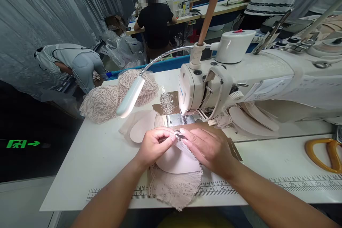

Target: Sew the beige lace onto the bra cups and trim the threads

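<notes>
A pale pink lace-covered cup piece (177, 162) lies in front of the sewing machine (192, 89), its lace hanging over the printed ruler. My left hand (157, 146) pinches the upper edge of this piece between thumb and fingers. Close beside it, my right hand (207, 146) is closed at the same edge, with a small dark metal tool (180, 135) between its thumb and fingers; the tool is mostly hidden. Just behind the hands is the metal needle plate (175, 119). Another padded cup (141, 127) rests left of the plate.
Lace cups (103, 103) are piled at the table's back left, under a lamp (130, 96). More cups (248, 119) lie under the machine arm. Orange-handled scissors (311, 153) are at the right. Several people are beyond the table.
</notes>
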A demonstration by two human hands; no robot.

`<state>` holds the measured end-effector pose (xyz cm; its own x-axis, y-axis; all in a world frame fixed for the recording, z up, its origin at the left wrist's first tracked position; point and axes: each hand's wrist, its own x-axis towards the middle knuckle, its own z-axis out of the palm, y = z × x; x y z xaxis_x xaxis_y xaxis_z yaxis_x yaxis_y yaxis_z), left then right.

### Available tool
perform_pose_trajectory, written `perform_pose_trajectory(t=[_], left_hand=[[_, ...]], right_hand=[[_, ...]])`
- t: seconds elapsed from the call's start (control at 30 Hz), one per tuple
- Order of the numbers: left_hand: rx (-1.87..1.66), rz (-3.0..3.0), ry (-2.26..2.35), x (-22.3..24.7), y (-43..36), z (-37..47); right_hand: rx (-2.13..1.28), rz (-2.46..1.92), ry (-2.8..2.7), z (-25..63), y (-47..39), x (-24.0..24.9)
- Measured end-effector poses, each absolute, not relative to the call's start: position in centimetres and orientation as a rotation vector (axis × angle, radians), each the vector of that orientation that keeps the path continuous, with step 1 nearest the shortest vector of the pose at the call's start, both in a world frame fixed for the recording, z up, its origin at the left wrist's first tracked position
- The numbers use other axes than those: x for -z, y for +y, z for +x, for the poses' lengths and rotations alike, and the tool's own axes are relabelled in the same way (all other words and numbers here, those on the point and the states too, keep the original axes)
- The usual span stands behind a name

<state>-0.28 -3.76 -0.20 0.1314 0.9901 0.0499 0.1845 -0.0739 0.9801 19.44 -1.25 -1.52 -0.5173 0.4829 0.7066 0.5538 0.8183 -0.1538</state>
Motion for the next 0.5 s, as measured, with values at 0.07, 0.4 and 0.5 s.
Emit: perform_pose_trajectory(t=[0.07,0.4,0.5], left_hand=[[-1.069,1.462,1.223,0.25,-3.77,-0.28],[-1.084,1.499,1.225,0.18,-3.70,-0.25],[-1.098,1.514,1.218,0.42,-3.73,-0.30]], right_hand=[[0.123,-0.755,-2.214,19.44,-1.28,1.52],[0.126,-0.753,-2.235,19.46,-1.35,1.52],[0.129,-0.768,-2.246,19.46,-1.33,1.54]])
